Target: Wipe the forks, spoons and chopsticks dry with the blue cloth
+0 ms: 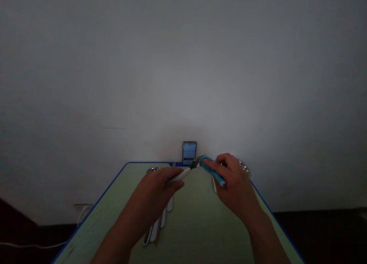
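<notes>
My left hand is shut around the white handle of a fork, whose metal head points up and to the right. My right hand pinches a blue cloth against the fork's tines, so the cloth touches the metal. Below my left hand, several white-handled utensils lie side by side on the green tabletop. Their heads are hidden behind that hand. Another pale handle shows just under my right hand.
A phone stands upright against the wall behind the table's far edge. A metal dish rim shows past my right hand, and a small metal object sits far left. A white cable runs along the floor at left.
</notes>
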`<state>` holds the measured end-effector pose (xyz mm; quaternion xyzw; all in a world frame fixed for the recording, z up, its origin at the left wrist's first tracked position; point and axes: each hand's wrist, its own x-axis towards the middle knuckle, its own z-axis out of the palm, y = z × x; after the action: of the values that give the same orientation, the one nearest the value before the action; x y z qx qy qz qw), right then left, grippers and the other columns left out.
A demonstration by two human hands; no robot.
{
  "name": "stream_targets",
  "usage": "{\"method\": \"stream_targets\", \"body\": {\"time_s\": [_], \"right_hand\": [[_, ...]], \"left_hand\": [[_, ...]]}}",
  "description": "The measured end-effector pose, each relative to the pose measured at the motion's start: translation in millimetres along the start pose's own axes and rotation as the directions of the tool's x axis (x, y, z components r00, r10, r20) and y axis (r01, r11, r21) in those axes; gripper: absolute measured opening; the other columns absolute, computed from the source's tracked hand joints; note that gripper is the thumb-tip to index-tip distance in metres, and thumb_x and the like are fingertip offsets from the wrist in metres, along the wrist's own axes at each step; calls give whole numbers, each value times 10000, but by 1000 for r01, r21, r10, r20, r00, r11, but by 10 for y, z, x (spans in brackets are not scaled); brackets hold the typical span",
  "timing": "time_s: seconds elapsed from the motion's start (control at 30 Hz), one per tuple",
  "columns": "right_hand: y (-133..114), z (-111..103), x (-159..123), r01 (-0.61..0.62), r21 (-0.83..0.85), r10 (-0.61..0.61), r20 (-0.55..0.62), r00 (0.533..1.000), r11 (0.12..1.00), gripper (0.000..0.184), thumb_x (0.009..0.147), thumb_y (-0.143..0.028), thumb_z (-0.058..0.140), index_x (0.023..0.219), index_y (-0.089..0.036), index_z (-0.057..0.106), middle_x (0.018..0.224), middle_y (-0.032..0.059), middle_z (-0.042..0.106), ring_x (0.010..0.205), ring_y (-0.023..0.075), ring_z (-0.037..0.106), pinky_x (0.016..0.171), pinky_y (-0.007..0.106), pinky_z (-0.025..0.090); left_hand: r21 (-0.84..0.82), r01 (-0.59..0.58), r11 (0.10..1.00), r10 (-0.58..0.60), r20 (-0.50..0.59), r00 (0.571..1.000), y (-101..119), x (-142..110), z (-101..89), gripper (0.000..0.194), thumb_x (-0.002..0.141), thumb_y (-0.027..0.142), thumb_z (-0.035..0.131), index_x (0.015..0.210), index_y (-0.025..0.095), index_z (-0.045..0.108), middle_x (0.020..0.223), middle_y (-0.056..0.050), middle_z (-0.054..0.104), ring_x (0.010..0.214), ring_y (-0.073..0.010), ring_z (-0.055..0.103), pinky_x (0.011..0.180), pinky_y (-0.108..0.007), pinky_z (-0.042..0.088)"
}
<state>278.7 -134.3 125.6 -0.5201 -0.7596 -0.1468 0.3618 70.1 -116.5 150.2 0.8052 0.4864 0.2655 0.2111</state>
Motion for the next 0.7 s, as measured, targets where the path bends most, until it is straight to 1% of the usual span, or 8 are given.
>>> {"method": "stream_targets", "body": {"time_s": [0.2, 0.47, 0.6, 0.7], "right_hand": [[33, 13, -6, -10, 2, 10, 3, 1000, 1000, 468, 722, -42, 496, 1135, -239, 599, 952, 73, 517, 850, 194, 502, 721, 363, 450], [51, 12, -19, 0, 48, 2, -26, 1000, 999, 456, 738, -69, 499, 1164, -214, 576, 972, 89, 499, 869, 203, 493, 726, 373, 466], [24, -2, -21, 24, 51, -22, -44, 999, 998, 477, 724, -45, 493, 1161, -215, 578, 964, 82, 490, 866, 199, 484, 731, 365, 452], [0, -10, -15, 52, 54, -50, -45, 998, 997, 482, 719, -38, 495, 1155, -224, 582, 955, 76, 492, 858, 193, 482, 727, 356, 446]], "left_hand": [[0, 12, 1000, -12, 1, 1000, 5, -3, -17, 316, 821, 306, 494, 1086, 246, 655, 1039, -9, 698, 950, -203, 623, 840, -311, 441], [-41, 9, 999, -10, -7, 1000, -22, -12, -33, 311, 821, 310, 498, 1083, 263, 659, 988, -5, 710, 898, -200, 633, 795, -295, 443], [-55, 21, 998, -22, -11, 1000, 6, 18, -21, 289, 810, 298, 512, 1045, 261, 676, 990, 5, 711, 905, -198, 634, 799, -279, 442], [-80, 26, 996, -27, -5, 1000, 28, 30, -18, 302, 811, 288, 505, 1065, 269, 666, 981, 12, 713, 893, -191, 638, 787, -267, 448]]}}
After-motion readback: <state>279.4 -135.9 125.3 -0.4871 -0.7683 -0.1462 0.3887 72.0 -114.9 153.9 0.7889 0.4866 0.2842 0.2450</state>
